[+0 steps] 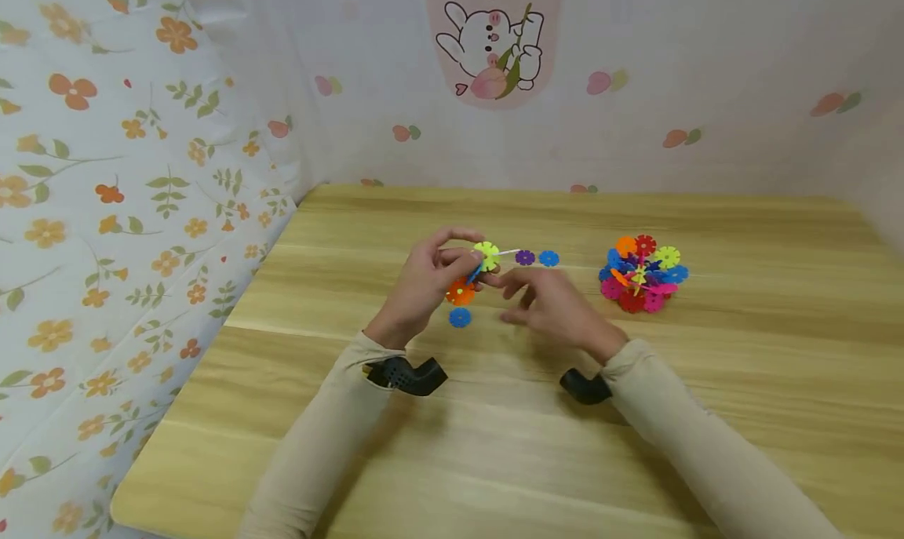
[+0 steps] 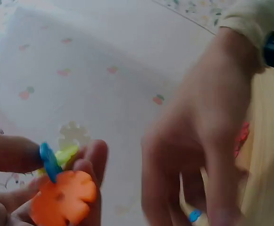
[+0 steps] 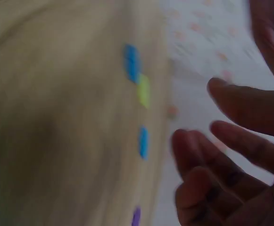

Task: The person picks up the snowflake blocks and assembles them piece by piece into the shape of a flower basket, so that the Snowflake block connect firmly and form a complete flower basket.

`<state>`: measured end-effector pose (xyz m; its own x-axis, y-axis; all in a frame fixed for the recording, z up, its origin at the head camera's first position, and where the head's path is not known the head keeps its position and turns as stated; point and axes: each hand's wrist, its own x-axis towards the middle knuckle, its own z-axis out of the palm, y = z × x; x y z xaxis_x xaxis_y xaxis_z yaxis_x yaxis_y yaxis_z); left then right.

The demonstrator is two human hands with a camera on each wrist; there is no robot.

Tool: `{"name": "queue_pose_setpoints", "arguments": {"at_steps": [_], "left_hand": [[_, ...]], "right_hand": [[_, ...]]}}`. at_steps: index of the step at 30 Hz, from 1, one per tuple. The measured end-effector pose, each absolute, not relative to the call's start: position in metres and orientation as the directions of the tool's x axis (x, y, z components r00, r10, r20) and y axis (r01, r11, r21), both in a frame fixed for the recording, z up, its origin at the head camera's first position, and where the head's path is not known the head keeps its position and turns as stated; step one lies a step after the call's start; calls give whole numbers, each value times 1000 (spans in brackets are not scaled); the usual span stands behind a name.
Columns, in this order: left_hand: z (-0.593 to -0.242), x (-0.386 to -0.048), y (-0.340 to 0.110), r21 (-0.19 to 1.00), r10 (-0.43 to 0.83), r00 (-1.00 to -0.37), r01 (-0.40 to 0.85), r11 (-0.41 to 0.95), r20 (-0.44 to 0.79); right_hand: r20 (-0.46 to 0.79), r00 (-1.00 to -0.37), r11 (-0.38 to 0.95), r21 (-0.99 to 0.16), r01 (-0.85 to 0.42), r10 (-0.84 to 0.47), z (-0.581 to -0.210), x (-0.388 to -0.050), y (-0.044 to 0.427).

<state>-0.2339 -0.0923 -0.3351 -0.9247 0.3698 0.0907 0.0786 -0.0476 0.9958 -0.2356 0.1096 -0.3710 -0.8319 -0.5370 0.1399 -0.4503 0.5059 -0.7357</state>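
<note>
My left hand (image 1: 424, 282) pinches joined notched flower discs: a yellow-green disc (image 1: 487, 255), a blue one (image 2: 48, 160), an orange disc (image 2: 65, 200) and a whitish disc (image 2: 74, 135). The blue disc's edge sits under the thumb, between the yellow-green and orange ones. To the right, my right hand (image 1: 554, 307) hovers over the table, its fingers loosely bent with nothing between them; it is blurred in the left wrist view. A blue disc (image 1: 460, 317) lies below the held piece. A purple disc (image 1: 525, 257) and another blue disc (image 1: 548, 258) lie beyond the right hand.
A multicoloured cluster of joined discs (image 1: 639, 276) stands on the wooden table (image 1: 508, 460), right of the hands. A loose yellow-green disc (image 3: 143, 90) lies beside a blue one in the right wrist view. Printed cloth (image 1: 636, 45) hangs behind the table and at the left.
</note>
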Motion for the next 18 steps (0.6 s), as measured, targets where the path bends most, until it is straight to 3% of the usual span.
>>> {"name": "queue_pose_setpoints", "arguments": {"at_steps": [2,6,7,10,14,18], "left_hand": [[-338,-238,-95,997,353,-933,51,-52,66],[-341,-244,-92,998,381,-924,-1,-64,23],[-341,-245,-90,998,389,-921,-12,-65,14],[-342,-246,-85,998,410,-912,-33,-61,-6],[-340,-247,-84,1000,426,-905,-15,-14,-8],[-336,-247,-85,999,459,-888,5,53,-20]], "right_hand": [[106,-763,627,-505,-593,-637,-380,-239,88],[168,-624,626,-42,-778,-764,-394,-239,53],[202,-595,615,48,-787,-778,-397,-239,49],[279,-528,584,178,-792,-802,-403,-239,45],[287,-522,552,29,-833,-803,-402,-242,51],[106,-648,588,-332,-738,-754,-394,-250,59]]}}
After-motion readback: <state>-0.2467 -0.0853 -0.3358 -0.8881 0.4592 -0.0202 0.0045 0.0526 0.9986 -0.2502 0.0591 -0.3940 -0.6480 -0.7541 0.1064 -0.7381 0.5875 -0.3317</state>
